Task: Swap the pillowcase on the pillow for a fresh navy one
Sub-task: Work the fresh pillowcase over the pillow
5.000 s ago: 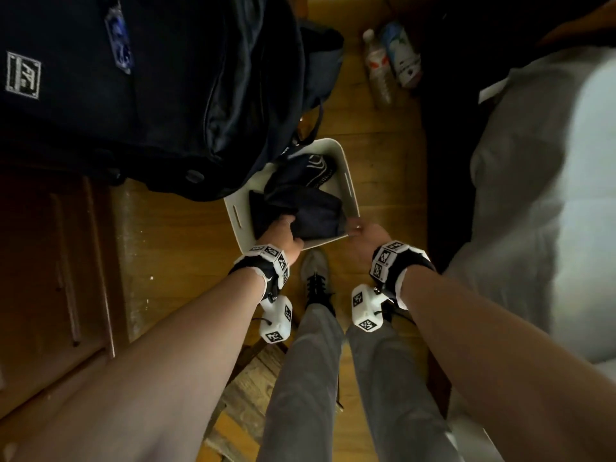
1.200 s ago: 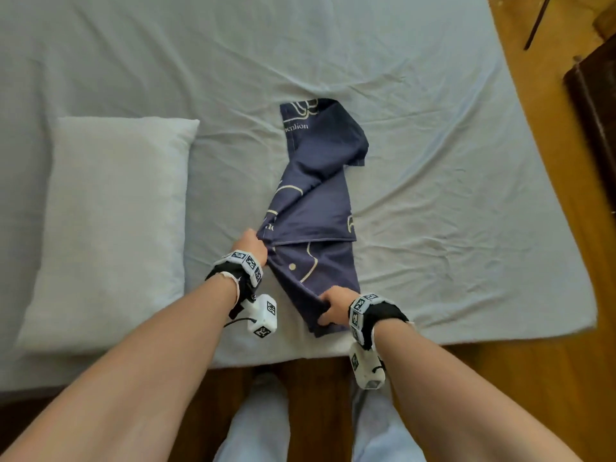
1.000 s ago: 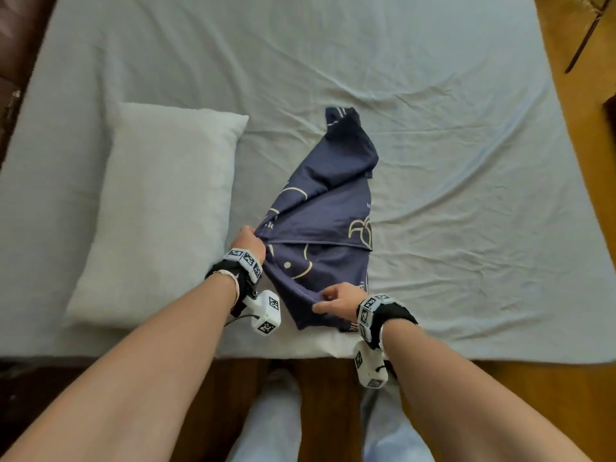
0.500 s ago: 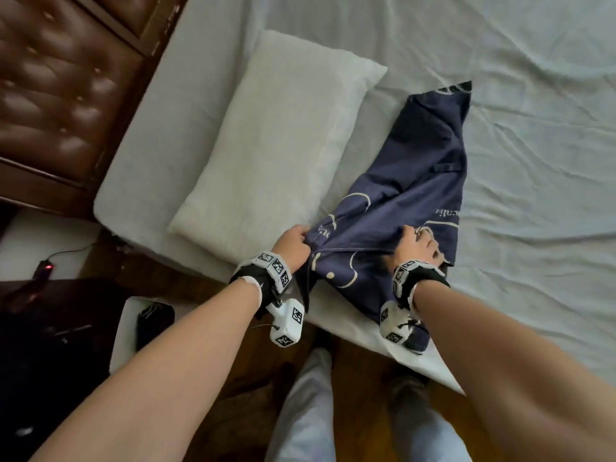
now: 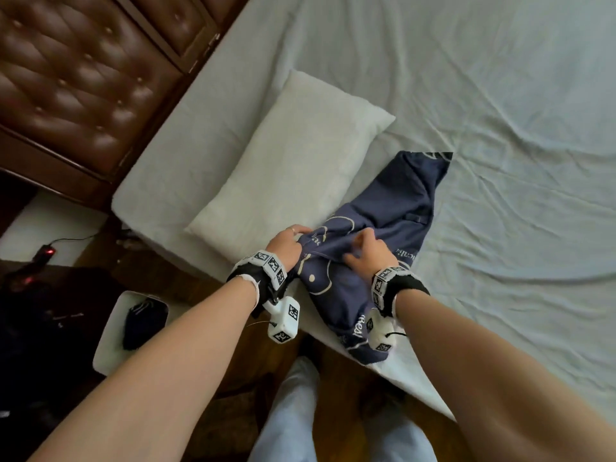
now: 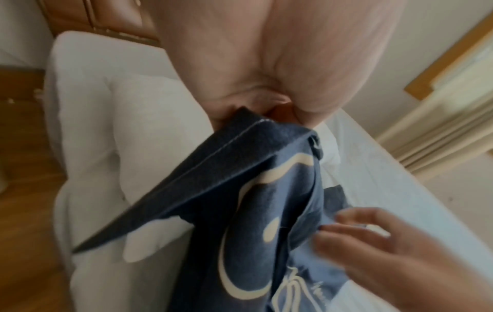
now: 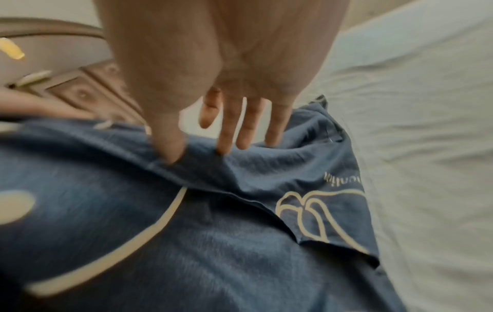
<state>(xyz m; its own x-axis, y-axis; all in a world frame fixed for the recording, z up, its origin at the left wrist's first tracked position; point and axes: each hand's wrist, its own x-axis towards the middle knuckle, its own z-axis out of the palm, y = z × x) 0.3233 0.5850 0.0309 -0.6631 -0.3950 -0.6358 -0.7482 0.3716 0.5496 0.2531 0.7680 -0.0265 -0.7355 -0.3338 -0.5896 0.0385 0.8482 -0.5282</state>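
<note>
Head | sheeted bed [image 5: 500, 128] (tufted headboard [image 5: 76, 71]) | left hand [image 5: 285, 245] grips navy pillowcase [image 5: 400, 208] | right hand [image 5: 366, 253] presses it, straight-fingered

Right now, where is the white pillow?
In the head view the white pillow lies on the left part of the bed, near the brown headboard, with the navy pillowcase directly right of it and the left hand at its near corner.

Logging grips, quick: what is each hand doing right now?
Left hand: grips the pillowcase edge.
Right hand: open, straight fingers touching the pillowcase.
</note>
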